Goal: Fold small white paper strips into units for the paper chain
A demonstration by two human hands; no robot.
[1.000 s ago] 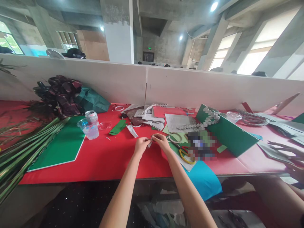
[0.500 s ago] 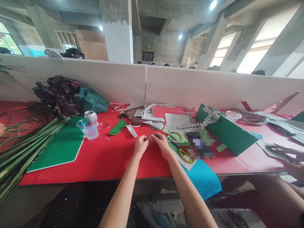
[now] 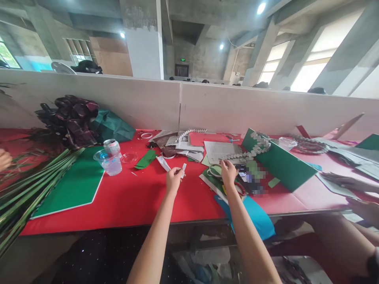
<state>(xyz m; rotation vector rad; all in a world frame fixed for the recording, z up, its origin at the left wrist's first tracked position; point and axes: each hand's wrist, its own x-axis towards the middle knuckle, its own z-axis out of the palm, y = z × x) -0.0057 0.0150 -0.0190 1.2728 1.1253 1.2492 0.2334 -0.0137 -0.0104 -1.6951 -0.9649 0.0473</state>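
Note:
My left hand [image 3: 174,180] pinches a short folded strip of whitish paper [image 3: 184,170] above the red tabletop [image 3: 133,199]. Over to the right, my right hand [image 3: 229,173] has its fingers curled at the near end of a zigzag chain of folded paper [image 3: 259,146]. Whether the fingertips grip the chain is hidden. Just below that hand lie red-and-yellow-handled pliers, mostly covered by my wrist. A roll of pale tape [image 3: 213,170] sits left of my right hand, and a dark phone-like object [image 3: 248,178], partly blurred out, lies to its right.
An upright green board [image 3: 281,165] stands on the right, with another person's hands [image 3: 340,181] beyond. Plastic cups [image 3: 111,162], a can [image 3: 111,146], a flat green board [image 3: 74,185] and long leaves [image 3: 26,193] occupy the left. Piled papers [image 3: 189,146] lie toward the partition [image 3: 118,102].
My hands have separated. The left one keeps the paper strip and has shifted slightly left, while the right has moved right to the paper chain's end.

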